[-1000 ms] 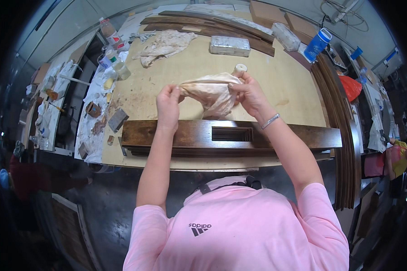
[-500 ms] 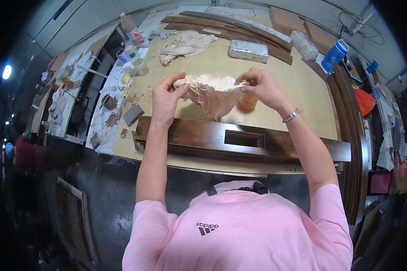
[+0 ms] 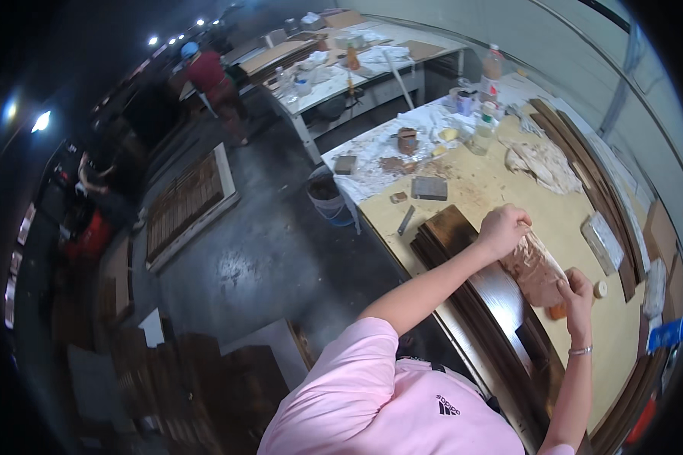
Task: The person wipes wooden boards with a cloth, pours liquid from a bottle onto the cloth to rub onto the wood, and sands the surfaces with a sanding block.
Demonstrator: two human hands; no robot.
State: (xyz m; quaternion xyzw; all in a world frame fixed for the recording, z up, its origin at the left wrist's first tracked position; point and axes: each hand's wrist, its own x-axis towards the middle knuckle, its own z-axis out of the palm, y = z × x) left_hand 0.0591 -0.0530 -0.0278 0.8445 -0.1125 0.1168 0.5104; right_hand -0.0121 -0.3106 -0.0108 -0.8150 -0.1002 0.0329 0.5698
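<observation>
Cloth: cream cotton rag w/ brown stains, up betw. both hands, seen past the board's far edge; contact w/ board or bench below: can't tell.
L hand: left hand, fingers curled in, pinching rag's upper-left end.
R hand: right hand, thumb + fingers pinching opp. edge; silver bracelet on wrist.
Board: dark-brown glossy wooden board w/ rect. cutout, on near side of bench, under L forearm in view.
Bench: pale-yellow plywood-topped bench.
Near R hand: amber-orange container, partly hidden; small round white lid just beside.
Far side: 2nd crumpled cream rag, flat whitish wrapped block.
Near board's L end: grey rect. block.
Change vs 0.5 s ago: head cam swung L; bench now slants on the right, floor + co-worker in dark red now plain. Rag now a taut-ish slanting band, was sagging to a point.
Meaning: grip kept at both ends; handling of rag looks uninterrupted, shift mostly camera.
</observation>
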